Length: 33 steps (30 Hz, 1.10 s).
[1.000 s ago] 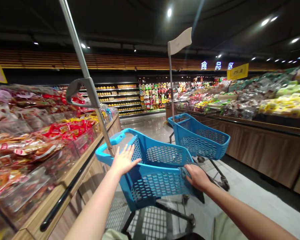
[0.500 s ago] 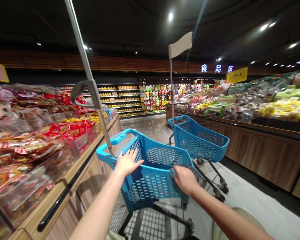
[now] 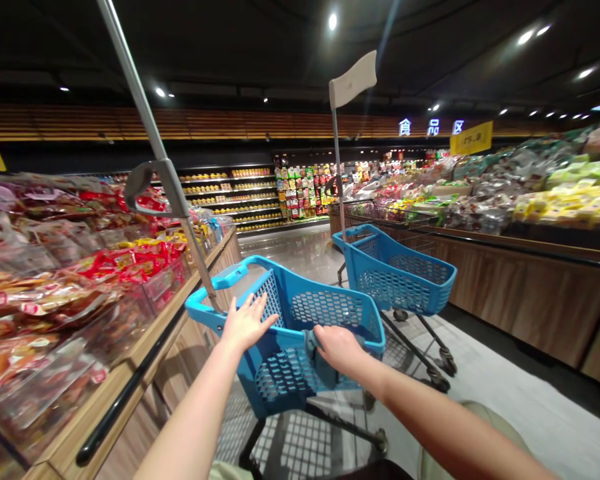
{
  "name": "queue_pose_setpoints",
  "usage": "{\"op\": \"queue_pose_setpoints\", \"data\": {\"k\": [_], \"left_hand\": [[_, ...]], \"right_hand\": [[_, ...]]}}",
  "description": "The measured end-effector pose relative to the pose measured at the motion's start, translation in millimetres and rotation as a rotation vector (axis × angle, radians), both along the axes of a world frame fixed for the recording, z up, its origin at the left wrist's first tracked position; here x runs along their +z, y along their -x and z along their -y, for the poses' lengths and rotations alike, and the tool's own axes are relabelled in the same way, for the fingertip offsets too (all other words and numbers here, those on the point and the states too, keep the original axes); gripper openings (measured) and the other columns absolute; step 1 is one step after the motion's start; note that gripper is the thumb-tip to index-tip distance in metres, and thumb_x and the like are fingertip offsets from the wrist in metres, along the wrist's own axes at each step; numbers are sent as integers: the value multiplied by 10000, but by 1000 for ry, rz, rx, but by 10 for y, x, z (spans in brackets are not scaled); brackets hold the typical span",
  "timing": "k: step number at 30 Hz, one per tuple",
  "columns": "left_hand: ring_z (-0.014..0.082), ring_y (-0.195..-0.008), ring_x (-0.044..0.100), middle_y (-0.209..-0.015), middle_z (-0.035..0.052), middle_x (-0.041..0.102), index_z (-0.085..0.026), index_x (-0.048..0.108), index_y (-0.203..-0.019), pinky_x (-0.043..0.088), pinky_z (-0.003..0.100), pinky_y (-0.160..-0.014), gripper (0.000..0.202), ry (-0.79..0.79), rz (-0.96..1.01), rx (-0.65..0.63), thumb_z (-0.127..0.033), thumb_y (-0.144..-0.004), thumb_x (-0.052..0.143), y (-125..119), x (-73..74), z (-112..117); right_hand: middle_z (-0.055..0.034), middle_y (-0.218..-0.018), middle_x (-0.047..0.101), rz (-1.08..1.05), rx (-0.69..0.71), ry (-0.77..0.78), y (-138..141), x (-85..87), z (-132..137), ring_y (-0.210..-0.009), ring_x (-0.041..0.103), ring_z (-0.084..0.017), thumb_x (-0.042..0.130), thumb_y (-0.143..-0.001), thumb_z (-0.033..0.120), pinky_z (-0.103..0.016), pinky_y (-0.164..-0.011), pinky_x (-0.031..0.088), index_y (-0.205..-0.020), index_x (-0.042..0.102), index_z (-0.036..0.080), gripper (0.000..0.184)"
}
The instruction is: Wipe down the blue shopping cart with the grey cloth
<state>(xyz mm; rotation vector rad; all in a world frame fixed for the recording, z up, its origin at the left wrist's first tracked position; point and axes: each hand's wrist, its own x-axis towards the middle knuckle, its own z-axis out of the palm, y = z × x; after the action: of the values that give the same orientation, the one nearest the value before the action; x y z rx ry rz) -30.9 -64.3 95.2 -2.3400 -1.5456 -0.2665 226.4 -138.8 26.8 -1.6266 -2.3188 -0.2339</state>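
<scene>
A blue plastic shopping cart [image 3: 330,308] stands just in front of me. My left hand [image 3: 245,323] lies flat on its near left rim, fingers spread and open. My right hand [image 3: 337,347] is closed on a grey-blue cloth [image 3: 323,375], pressed against the middle of the near rim and hanging down over the mesh wall. A slanted metal pole with a grey handle [image 3: 173,190] rises from the cart's left corner.
A second blue cart [image 3: 397,273] with a white flag on a pole [image 3: 353,80] stands ahead to the right. A wooden display of packaged snacks [image 3: 55,280] runs along the left, another counter [image 3: 530,287] along the right. Grey floor aisle [image 3: 505,400] leads to far shelves [image 3: 240,193].
My right hand has slid the cloth leftward along the cart's near rim, from its right corner to about the middle. My left hand has stayed flat on the left rim.
</scene>
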Motion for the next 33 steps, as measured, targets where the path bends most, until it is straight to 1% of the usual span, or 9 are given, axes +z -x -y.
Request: {"op": "queue_pose_setpoints", "data": {"k": [5,9,12,16,19,21,24,28,33], "left_hand": [[291,-1440,270,-1505,92,400,-166,317,-1495,53,601,-1162,805,4,13,-2,-704,-909,193,33,6,-29],[287,-1441,270,-1524,79,362,-181,314,-1496,58,598,-1163,789,27,13,-4,-698,-912,200,24,24,-35],[292,-1433,288,-1513,88,382,-193,315,-1496,44,608,-1158,774,27,10,-5,-693,-915,214,9,14,-44],[285,-1428,302,-1500,95,408,-204,313,-1497,26,606,-1158,751,18,15,-8,-681,-922,234,-17,3,-55],[286,-1430,296,-1527,80,363,-219,306,-1499,21,613,-1155,741,23,25,-9,-679,-923,233,-26,3,-64],[290,-1430,295,-1535,75,350,-229,311,-1498,25,615,-1155,734,25,25,-5,-677,-922,235,-19,4,-71],[292,-1427,301,-1526,75,372,-231,327,-1493,54,609,-1157,729,22,22,-4,-673,-920,241,14,12,-80],[306,-1443,260,-1513,111,391,-188,338,-1489,53,624,-1150,766,-2,16,14,-684,-911,250,-3,19,-60],[296,-1476,139,-1583,115,217,-163,231,-1523,97,615,-1150,760,60,121,-21,-646,-937,200,-519,-216,170]], "right_hand": [[-96,-1031,684,-18,14,64,-752,-202,244,-979,635,-219,521,-862,238,-275,-832,436,-1111,531,183,255],[-92,-1004,694,-82,38,116,-1002,-253,299,-955,642,-225,504,-829,236,-284,-822,446,-1113,555,181,294],[-61,-915,711,-281,31,135,-1109,-7,182,-872,657,-215,471,-809,234,-282,-775,466,-979,610,203,222],[-75,-1017,705,-684,-108,-229,-1385,580,6,-938,652,-231,420,-830,283,-339,-849,483,-1057,613,194,311],[-75,-1116,681,-717,-62,-409,-1574,756,20,-1023,633,-236,445,-826,289,-364,-924,469,-1182,584,199,392],[-78,-1168,666,-623,44,-350,-1637,578,107,-1077,615,-237,459,-789,246,-377,-969,455,-1185,598,202,422],[-96,-1147,680,-521,147,-130,-1648,-41,267,-1074,624,-250,474,-742,223,-406,-973,469,-1107,648,193,405],[-142,-1234,636,-753,26,-213,-1568,-798,326,-1153,592,-282,405,-859,334,-472,-1003,451,-1120,634,175,382],[-135,-1157,663,-850,-61,-340,-1320,-926,312,-1095,618,-282,440,-864,374,-465,-968,482,-1066,625,190,330]]}}
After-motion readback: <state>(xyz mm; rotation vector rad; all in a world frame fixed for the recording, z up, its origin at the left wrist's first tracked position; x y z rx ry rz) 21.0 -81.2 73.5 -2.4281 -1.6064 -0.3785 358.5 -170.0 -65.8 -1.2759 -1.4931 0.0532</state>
